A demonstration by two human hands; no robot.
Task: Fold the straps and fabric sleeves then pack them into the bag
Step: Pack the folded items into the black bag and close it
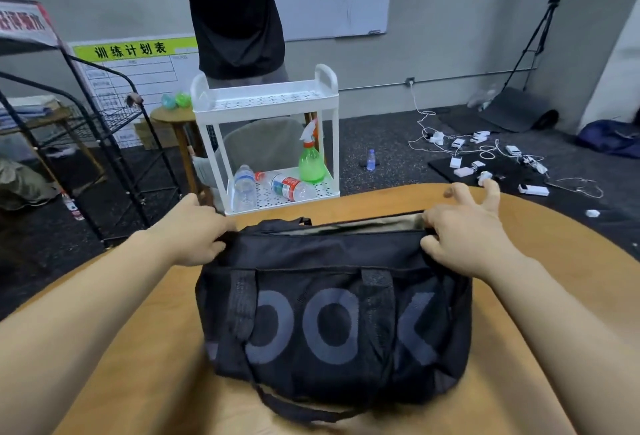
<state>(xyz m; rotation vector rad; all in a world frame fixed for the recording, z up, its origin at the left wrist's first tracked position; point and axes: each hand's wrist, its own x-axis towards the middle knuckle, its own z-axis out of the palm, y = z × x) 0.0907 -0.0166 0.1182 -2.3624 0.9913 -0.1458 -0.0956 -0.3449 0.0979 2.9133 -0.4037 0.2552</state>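
- The black fabric duffel bag with large grey lettering [332, 313] lies across the middle of the rounded tan wooden surface [540, 226], its long axis running left to right, directly ahead of the person.
- The left hand [197, 230] grips the bag's upper left end, fingers curled into the fabric.
- The right hand [464, 233] pinches the top edge at the upper right end, by the zip line, with its other fingers spread loosely above.
- Between the hands the opening [353, 225] shows as a narrow, pale-lined slit, only partly open; both hands sit equally near it, one at each end.
- No loose straps or sleeves are visible on the surface; whether they are inside cannot be told.
- Beyond the surface stand a white plastic two-tier trolley [266, 102] holding bottles and a green spray bottle [311, 160], a black wire rack [86, 122], and white chargers and cables [485, 157] on the dark floor.
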